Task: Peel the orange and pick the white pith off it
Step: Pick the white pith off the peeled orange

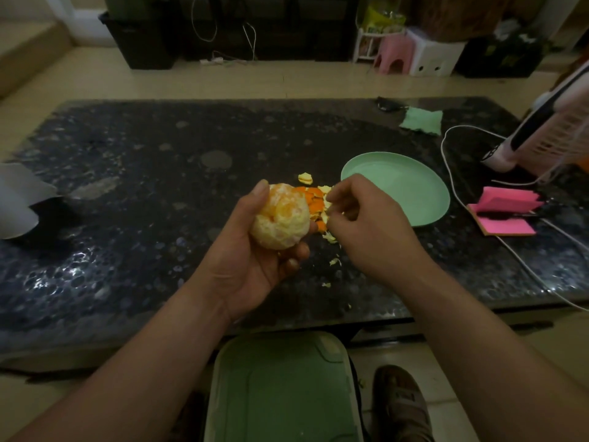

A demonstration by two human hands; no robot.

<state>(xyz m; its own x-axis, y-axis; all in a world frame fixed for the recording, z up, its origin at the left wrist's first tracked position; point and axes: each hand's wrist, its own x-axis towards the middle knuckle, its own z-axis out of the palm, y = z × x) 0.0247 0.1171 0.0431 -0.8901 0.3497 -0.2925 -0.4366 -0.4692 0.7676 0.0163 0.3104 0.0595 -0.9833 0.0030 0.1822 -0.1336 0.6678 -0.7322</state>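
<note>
My left hand [255, 260] cups a peeled orange [282, 216] above the dark table; the fruit still carries patches of pale pith. Just to its right, my right hand [366, 221] has its fingertips pinched together over a heap of orange peel pieces [314, 202], apart from the fruit. I cannot tell whether a bit of pith sits between those fingertips. Small pith scraps [334, 261] lie scattered on the table below the hands.
An empty mint-green plate [414, 186] sits right of the peel heap. Pink sticky notes [506, 215], a white cable [452, 186] and a fan [548, 135] are at the right. A green cloth [422, 121] lies at the back, grey paper [19, 199] at the left, a green stool [280, 387] below the table edge.
</note>
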